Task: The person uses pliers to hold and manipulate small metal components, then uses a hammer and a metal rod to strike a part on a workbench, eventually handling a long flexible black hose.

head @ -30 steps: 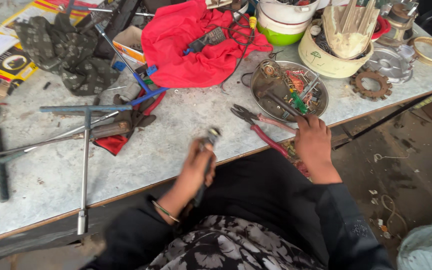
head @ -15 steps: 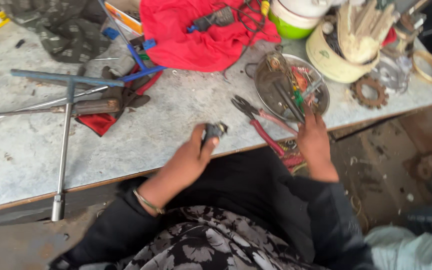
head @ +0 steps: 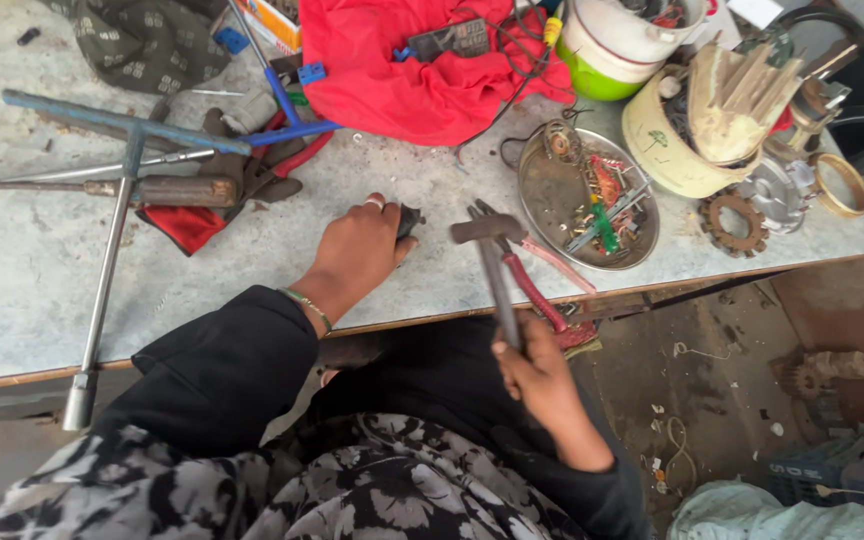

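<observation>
Evidently a small dark part (head: 410,220) is being pinned on the grey worktop (head: 32,290) by the left hand (head: 357,250), whose fingers are closed over it. A small hammer (head: 492,262) is gripped by its handle in the right hand (head: 537,375), with the head raised just right of the part. A striking step seems in hand; a short, aimed blow clear of the fingers is called for. Red-handled pliers (head: 537,295) lie just beside.
</observation>
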